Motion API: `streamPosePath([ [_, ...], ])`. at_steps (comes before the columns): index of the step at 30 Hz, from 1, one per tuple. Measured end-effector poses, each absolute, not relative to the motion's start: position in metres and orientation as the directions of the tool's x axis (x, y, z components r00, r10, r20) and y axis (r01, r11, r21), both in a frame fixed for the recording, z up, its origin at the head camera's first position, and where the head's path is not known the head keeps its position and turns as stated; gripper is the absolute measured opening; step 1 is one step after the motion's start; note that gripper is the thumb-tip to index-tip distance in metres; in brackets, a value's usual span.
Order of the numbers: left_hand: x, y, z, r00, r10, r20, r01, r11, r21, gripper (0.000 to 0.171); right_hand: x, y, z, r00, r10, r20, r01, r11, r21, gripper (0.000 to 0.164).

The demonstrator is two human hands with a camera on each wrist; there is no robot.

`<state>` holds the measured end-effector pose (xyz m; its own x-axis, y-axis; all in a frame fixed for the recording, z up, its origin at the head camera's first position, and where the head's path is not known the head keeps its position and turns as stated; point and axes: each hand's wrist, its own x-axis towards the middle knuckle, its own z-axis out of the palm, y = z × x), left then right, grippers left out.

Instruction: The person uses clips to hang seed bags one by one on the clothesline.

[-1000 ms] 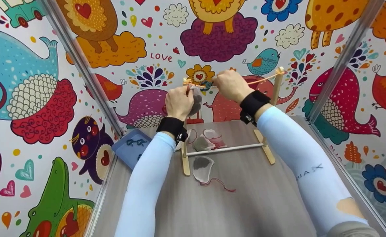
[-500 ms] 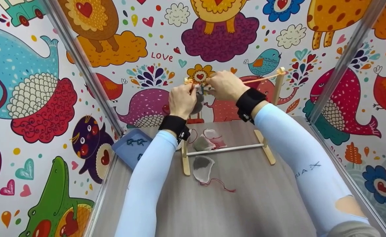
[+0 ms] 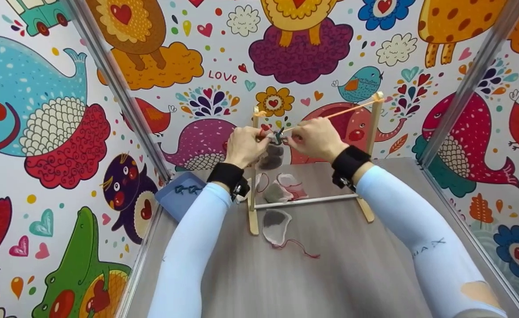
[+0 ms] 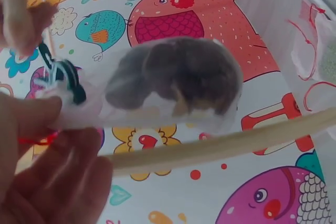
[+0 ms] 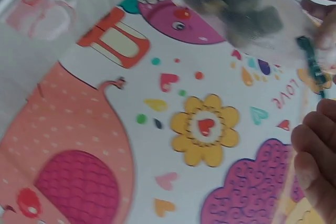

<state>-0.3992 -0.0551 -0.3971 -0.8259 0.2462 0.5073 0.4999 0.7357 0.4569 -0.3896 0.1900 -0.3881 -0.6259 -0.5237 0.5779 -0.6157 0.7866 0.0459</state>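
My left hand [image 3: 245, 145] pinches the gathered neck of a sheer mesh bag [image 4: 173, 80] with several dark, stone-like lumps in it. The bag hangs below the fingers beside the left wooden post. At its neck sits a small dark green clip [image 4: 73, 80], right by the left thumb. My right hand [image 3: 316, 138] has its fingertips at the other end of the clip, pinching it, with the orange cord [image 3: 348, 110] passing by its knuckles. The cord slopes down from the right post [image 3: 373, 128] to the hands.
Several more mesh bags [image 3: 277, 223] with red strings lie on the grey table [image 3: 330, 274] around the rack's white crossbar [image 3: 306, 201]. A blue tray [image 3: 175, 205] with green clips stands at the left, partly behind the left arm. Patterned walls enclose three sides.
Both hands have come down and a little nearer with the bag and clip, and the cord dips lower. The fingers of the right hand have shifted onto the clip.
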Motion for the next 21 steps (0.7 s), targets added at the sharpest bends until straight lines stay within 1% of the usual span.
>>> streamPosePath([
  [3,-0.402,-0.069,-0.398,-0.806,0.286,0.519,0.555,0.672,0.49,0.02,-0.384,0.204,-0.404,-0.653,-0.502,0.567,-0.602,0.799,0.014,0.028],
  [6,-0.406,-0.089,-0.401,-0.801,0.262,0.538,0.562,0.637,0.528,0.022,-0.379,0.218,-0.419,-0.717,-0.461,0.522,-0.563,0.825,-0.044,0.023],
  [10,-0.411,-0.126,-0.415,-0.829,0.136,0.543,0.479,0.674,0.563,0.027,-0.377,0.234,-0.439,-0.783,-0.399,0.478,-0.514,0.847,-0.135,0.023],
  [12,-0.412,-0.145,-0.425,-0.846,0.086,0.526,0.426,0.703,0.57,0.027,-0.377,0.242,-0.45,-0.802,-0.369,0.469,-0.494,0.851,-0.175,0.024],
  [16,-0.41,-0.179,-0.454,-0.88,0.042,0.473,0.328,0.774,0.541,0.029,-0.372,0.253,-0.475,-0.836,-0.303,0.457,-0.45,0.855,-0.257,0.026],
  [19,-0.407,-0.202,-0.483,-0.908,0.025,0.418,0.255,0.826,0.504,0.032,-0.366,0.259,-0.493,-0.856,-0.264,0.444,-0.418,0.86,-0.294,0.032],
  [21,-0.402,-0.215,-0.504,-0.934,0.008,0.358,0.195,0.85,0.489,0.036,-0.361,0.262,-0.504,-0.867,-0.249,0.431,-0.401,0.863,-0.308,0.038],
])
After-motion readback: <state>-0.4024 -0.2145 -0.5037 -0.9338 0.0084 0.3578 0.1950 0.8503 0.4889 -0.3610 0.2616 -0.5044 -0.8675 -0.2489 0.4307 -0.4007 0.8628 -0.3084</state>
